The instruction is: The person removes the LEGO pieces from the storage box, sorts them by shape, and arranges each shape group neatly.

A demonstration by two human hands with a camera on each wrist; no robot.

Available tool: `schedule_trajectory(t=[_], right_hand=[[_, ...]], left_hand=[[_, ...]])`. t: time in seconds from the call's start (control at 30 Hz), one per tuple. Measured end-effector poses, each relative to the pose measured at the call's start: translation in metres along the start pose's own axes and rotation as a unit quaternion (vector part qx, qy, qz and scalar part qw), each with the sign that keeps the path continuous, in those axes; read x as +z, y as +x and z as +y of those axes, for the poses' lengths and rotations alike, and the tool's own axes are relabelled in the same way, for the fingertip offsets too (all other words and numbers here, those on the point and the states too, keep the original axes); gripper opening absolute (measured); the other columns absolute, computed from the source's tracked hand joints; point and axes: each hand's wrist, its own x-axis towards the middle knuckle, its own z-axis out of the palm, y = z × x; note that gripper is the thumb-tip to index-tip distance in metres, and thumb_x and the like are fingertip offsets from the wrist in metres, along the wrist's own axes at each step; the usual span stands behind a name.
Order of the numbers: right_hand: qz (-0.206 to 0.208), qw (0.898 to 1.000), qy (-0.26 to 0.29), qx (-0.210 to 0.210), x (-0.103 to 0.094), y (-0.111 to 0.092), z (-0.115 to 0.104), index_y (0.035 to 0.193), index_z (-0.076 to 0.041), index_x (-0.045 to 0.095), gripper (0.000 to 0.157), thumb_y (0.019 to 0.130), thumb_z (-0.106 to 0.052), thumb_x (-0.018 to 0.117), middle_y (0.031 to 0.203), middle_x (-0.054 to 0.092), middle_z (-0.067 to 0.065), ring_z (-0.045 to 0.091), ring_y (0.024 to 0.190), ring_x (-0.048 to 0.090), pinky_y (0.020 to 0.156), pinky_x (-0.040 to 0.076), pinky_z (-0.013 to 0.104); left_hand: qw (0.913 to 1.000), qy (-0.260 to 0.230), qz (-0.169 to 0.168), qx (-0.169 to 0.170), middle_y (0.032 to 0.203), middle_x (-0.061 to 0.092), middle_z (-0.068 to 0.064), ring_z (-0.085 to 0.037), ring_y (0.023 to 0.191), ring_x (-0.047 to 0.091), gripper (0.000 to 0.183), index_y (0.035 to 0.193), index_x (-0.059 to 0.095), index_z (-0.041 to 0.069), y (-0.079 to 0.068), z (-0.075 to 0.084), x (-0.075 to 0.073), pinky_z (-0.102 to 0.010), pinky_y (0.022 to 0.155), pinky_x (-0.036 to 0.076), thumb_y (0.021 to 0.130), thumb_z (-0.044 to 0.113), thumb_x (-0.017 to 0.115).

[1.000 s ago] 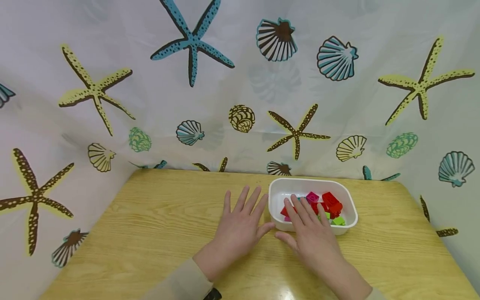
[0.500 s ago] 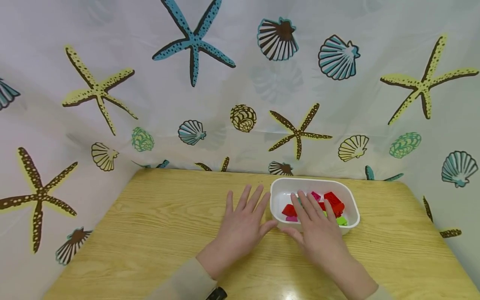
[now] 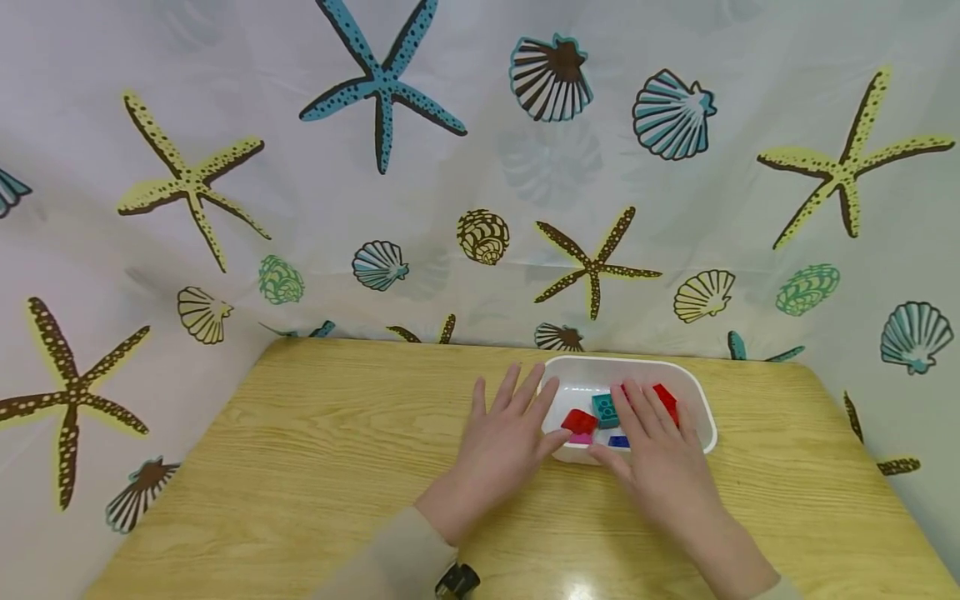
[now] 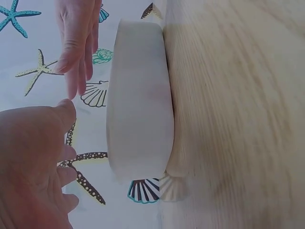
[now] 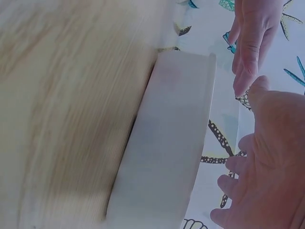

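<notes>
- To the left, the wooden table (image 3: pixel 322 442) stretches bare-grained in front of a curtain (image 3: pixel 442 192) printed with starfish and shells.
- A dark band (image 3: pixel 457 581) shows at your left wrist, beside the pale sleeve (image 3: pixel 405 554).
- Your left hand (image 3: pixel 498 454) hangs above the tub's left end, its fingers straight and spread, holding nothing.
- The white tub (image 3: pixel 600 372) sits on the table beneath both hands; inside, from the left, lie a red brick (image 3: pixel 579 422) by a pink brick (image 3: pixel 581 439), then a teal brick (image 3: pixel 604 411) and a blue brick (image 3: pixel 618 442).
- Your right hand (image 3: pixel 667 471) hovers over the tub's right half, fingers extended and gripping nothing, partly hiding more red pieces (image 3: pixel 666 402).
</notes>
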Motion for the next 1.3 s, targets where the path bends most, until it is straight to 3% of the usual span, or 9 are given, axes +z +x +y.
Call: schedule_trajectory(t=[0.3,0.63,1.03,1.3], right_hand=[[-0.012,1.0,0.025,0.012,0.0,0.003,0.018,0.177,-0.01,0.018,0.1,0.106,-0.061,0.066,0.183,0.016,0.018,0.043,0.168,0.011,0.131,-0.002,0.07],[-0.019,0.998,0.042,0.042,0.002,0.003,0.038,0.177,-0.008,0.02,0.107,0.102,-0.068,0.067,0.183,0.015,0.02,0.046,0.167,0.007,0.13,0.001,0.072],[-0.022,0.996,0.055,0.068,0.002,0.002,0.058,0.176,-0.005,0.018,0.106,0.103,-0.06,0.071,0.182,0.011,0.023,0.048,0.167,0.007,0.128,0.003,0.076],[-0.03,0.992,0.086,0.092,0.005,0.003,0.07,0.175,-0.001,0.016,0.11,0.102,-0.062,0.071,0.18,0.01,0.029,0.053,0.164,0.008,0.127,0.008,0.079]], left_hand=[[0.9999,-0.002,-0.002,0.013,0.182,0.025,-0.002,-0.034,0.169,0.015,0.077,0.175,0.035,0.024,0.016,0.008,0.011,-0.075,0.129,0.012,0.112,0.066,0.047],[0.9996,-0.007,-0.006,0.025,0.181,0.03,0.0,-0.031,0.169,0.017,0.075,0.174,0.039,0.025,0.03,0.014,0.019,-0.075,0.129,0.009,0.111,0.062,0.055],[0.9994,-0.008,-0.013,0.031,0.179,0.034,0.001,-0.03,0.168,0.021,0.073,0.173,0.041,0.026,0.042,0.017,0.025,-0.074,0.13,0.01,0.111,0.06,0.057],[0.9969,-0.041,-0.055,0.037,0.175,0.043,0.004,-0.027,0.167,0.025,0.066,0.166,0.054,0.028,0.054,0.016,0.024,-0.073,0.13,0.011,0.107,0.055,0.068]])
